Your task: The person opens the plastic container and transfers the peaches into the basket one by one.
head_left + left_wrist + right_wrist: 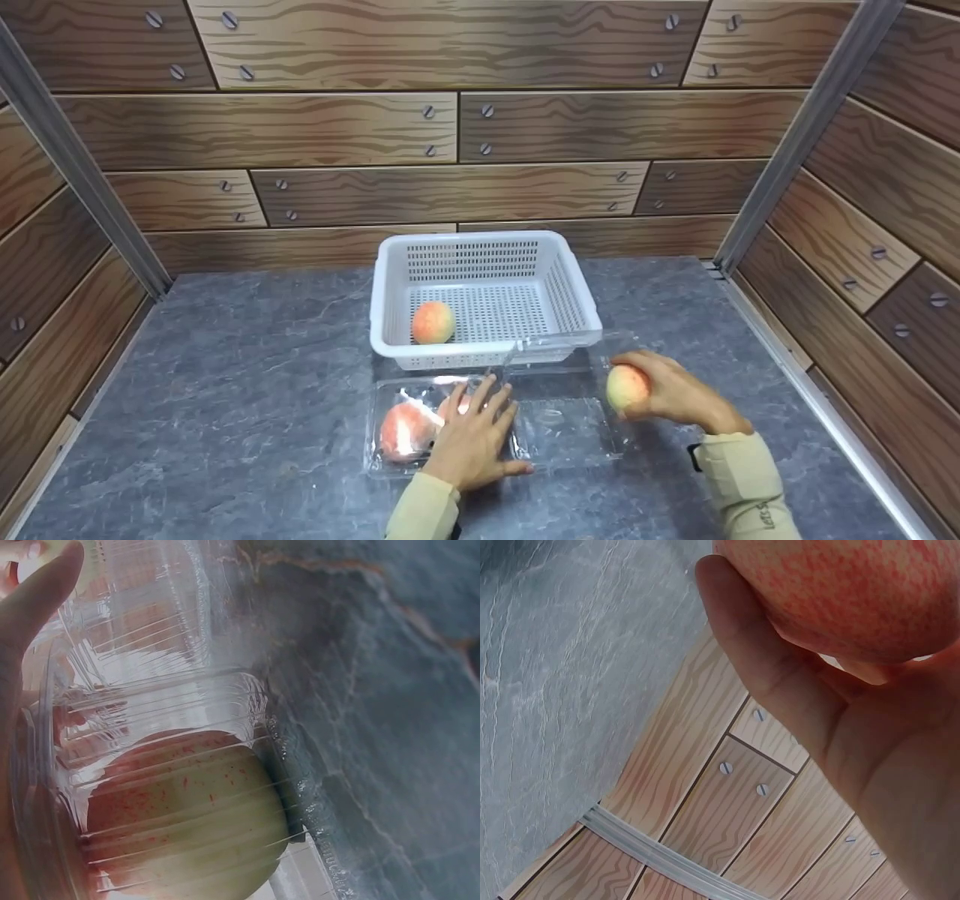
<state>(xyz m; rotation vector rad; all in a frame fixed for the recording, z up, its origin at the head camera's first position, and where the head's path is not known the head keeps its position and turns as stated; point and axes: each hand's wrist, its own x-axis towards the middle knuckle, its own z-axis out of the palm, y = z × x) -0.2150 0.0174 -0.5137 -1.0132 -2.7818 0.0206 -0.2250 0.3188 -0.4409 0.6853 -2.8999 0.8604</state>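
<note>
Starting at the left of my feed: a clear box (372, 431) on the dark tabletop (187, 375), one peach (405, 431) in its left part, a second peach (444, 409) half hidden by the left hand (474, 442). Up at twelve o'clock from that hand sits the white basket (381, 300), a lone peach (433, 322) at its eight o'clock. The left hand lies over the box, fingers straight and spread apart. I'd want that palm light: enough to steady thin plastic, never enough to crumple it or bruise fruit. Rightward now, a clear tray (562, 427); whether it joins the box, I can't tell. And at two o'clock from the left hand, here's the held peach (628, 390), near the tray's right edge, the right hand (675, 390) with fingers curled and clamped on it. A soft, even hold suits it, lowered rather than dropped, knuckles clear of the rim. Which way does it point? Paler skin toward eight o'clock, redder toward twelve, no stem in sight. Nearly round, so no firm long axis, though the visible outline runs slightly longer twelve to six.
</note>
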